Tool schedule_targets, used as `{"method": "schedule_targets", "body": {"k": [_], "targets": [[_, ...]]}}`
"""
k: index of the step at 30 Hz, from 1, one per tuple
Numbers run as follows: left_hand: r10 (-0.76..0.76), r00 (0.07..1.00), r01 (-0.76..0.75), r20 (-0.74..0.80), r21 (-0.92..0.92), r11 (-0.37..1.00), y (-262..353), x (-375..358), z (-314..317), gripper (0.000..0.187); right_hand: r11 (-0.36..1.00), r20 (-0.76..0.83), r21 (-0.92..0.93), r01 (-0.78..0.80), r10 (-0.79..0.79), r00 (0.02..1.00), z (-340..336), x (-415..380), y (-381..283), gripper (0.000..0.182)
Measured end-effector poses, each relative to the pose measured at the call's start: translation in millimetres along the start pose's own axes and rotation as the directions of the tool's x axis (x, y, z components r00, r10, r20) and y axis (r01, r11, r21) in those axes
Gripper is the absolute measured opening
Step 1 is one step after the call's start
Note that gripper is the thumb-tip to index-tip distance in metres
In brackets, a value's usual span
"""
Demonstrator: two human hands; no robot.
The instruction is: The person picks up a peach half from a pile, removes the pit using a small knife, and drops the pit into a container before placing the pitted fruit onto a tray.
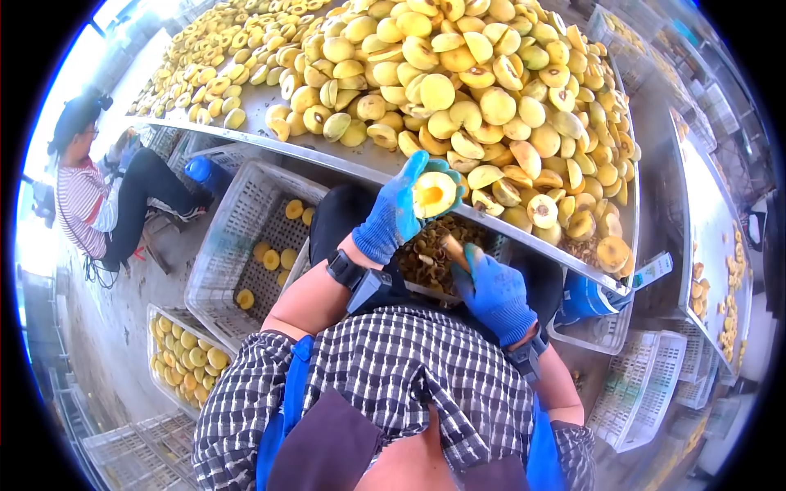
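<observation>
My left hand [395,214], in a blue glove, is wrapped round a halved yellow fruit [434,195] whose cut face points up. To its right, my right hand [494,290], gloved too, grips the wooden handle [454,252] of a tool; the tool's working end cannot be made out. Just beyond both hands rises a large heap of halved yellow fruit [491,106] on a metal-edged table [327,159]. Beneath the hands, between my knees, a container holds brownish scraps [430,258].
A white crate [214,274] with a few fruit halves stands left of my legs, a fuller crate [187,360] nearer me. A seated person [86,184] is at the far left. A blue bucket [583,296] and an upright crate [639,389] stand right; another table [696,237] lies beyond.
</observation>
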State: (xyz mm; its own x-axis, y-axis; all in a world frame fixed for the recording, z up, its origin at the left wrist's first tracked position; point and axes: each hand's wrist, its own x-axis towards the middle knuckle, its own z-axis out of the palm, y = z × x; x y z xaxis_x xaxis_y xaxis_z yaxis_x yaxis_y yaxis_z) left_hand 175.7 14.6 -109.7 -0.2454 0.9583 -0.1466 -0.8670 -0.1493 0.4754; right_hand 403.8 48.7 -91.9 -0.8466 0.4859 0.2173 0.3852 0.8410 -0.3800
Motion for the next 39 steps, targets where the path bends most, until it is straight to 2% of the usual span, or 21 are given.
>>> {"method": "schedule_targets", "body": {"k": [4,5,6,7,8,9,10,11,12,13,14,19,20,24,26,30,33,36,37,38,39], "targets": [[0.032,0.998,-0.04,0.047,0.19,0.981,-2.4,-2.1,2.4,0.042,1.0,-0.209,-0.018,0.01,-0.013,0.978,-7.4,6.7,-3.5,0.038],[0.13,0.978,-0.178,0.161,0.335,0.925,4.0,-10.4,-3.9,0.037,0.999,-0.211,-0.046,-0.001,-0.008,0.977,-9.4,7.1,-2.9,0.037],[0.225,0.936,-0.33,0.272,0.445,0.833,10.2,-18.9,-10.0,0.034,0.998,-0.211,-0.07,-0.008,-0.007,0.977,-11.1,7.3,-0.9,0.036],[0.371,0.857,-0.513,0.358,0.661,0.548,26.9,-26.2,-18.1,0.032,0.999,-0.225,-0.013,-0.037,0.033,0.974,-15.9,6.0,1.3,0.035],[0.355,0.921,-0.366,0.16,0.666,0.65,47.6,-37.0,-22.3,0.029,0.991,-0.167,0.075,-0.112,0.124,0.978,-16.7,0.4,9.7,0.036],[0.324,0.945,-0.23,-0.044,0.616,0.753,68.4,-47.7,-26.6,0.026,0.997,-0.227,0.014,-0.072,0.074,0.971,-18.5,-5.1,15.8,0.034],[0.522,0.846,-0.275,0.105,0.926,0.259,88.1,-62.8,-38.8,0.021,0.993,-0.167,0.023,-0.116,0.118,0.979,-19.9,-10.6,23.9,0.033],[0.621,0.736,-0.162,0.268,0.961,-0.222,107.1,-78.2,-57.4,0.022,0.988,-0.142,0.02,-0.151,0.152,0.978,-19.1,-16.3,31.4,0.033],[0.556,0.623,0.031,0.551,0.692,-0.721,133.7,-90.6,-66.3,0.031,0.981,-0.117,0.014,-0.191,0.192,0.974,-16.7,-20.2,35.1,0.033],[0.618,0.569,0.321,0.544,0.545,-0.775,146.5,-96.9,-73.0,0.041,0.981,-0.105,0.023,-0.192,0.193,0.975,-14.2,-20.8,36.7,0.034],[0.674,0.558,0.372,0.484,0.58,-0.725,163.6,-93.3,-88.3,0.045,0.981,-0.097,0.029,-0.194,0.196,0.976,-13.4,-19.6,36.7,0.034],[0.684,0.571,0.165,0.454,0.753,-0.637,209.3,3.1,-149.7,0.047,0.977,-0.028,0.095,-0.192,0.195,0.98,-6.3,-5.7,28.8,0.035],[0.649,0.644,0.191,0.406,0.736,-0.65,211.0,20.4,-142.8,0.05,0.99,-0.097,0.094,-0.101,0.11,0.989,-1.8,-4.0,30.2,0.035],[0.597,0.797,0.4,0.093,0.659,-0.637,210.6,75.1,-152.0,0.041,0.997,-0.131,0.041,-0.067,0.072,0.989,-0.7,-8.0,29.3,0.032],[0.631,0.761,0.384,0.15,0.68,-0.625,208.7,96.5,-177.1,0.04,0.986,-0.077,0.07,-0.154,0.159,0.984,-10.1,-9.8,22.9,0.033],[0.487,0.874,0.274,0.005,0.822,-0.5,207.1,79.0,-160.2,0.045,0.982,-0.042,0.077,-0.17,0.173,0.984,-3.6,-19.0,31.2,0.033],[0.598,0.798,0.215,0.07,0.895,-0.392,201.5,62.4,-159.8,0.055,0.988,-0.085,0.121,-0.094,0.105,0.991,-0.9,-12.4,25.9,0.031],[0.801,0.567,-0.132,0.191,0.981,-0.14,186.8,35.2,-122.3,0.065,0.87,0.069,0.411,-0.272,0.268,0.961,8.0,-5.5,35.5,0.024],[0.762,0.647,-0.34,0.007,0.897,0.281,176.1,29.3,-110.0,0.07,0.657,0.198,0.646,-0.389,0.348,0.916,4.2,1.2,25.8,0.021],[0.655,0.755,-0.513,-0.025,0.6,0.614,162.0,24.4,-94.5,0.056,0.552,0.218,0.754,-0.358,0.304,0.927,8.7,6.3,29.3,0.023],[0.539,0.841,-0.486,-0.038,0.387,0.784,145.0,15.1,-76.7,0.049,0.559,0.203,0.756,-0.34,0.294,0.934,8.5,15.3,26.0,0.026]]}}
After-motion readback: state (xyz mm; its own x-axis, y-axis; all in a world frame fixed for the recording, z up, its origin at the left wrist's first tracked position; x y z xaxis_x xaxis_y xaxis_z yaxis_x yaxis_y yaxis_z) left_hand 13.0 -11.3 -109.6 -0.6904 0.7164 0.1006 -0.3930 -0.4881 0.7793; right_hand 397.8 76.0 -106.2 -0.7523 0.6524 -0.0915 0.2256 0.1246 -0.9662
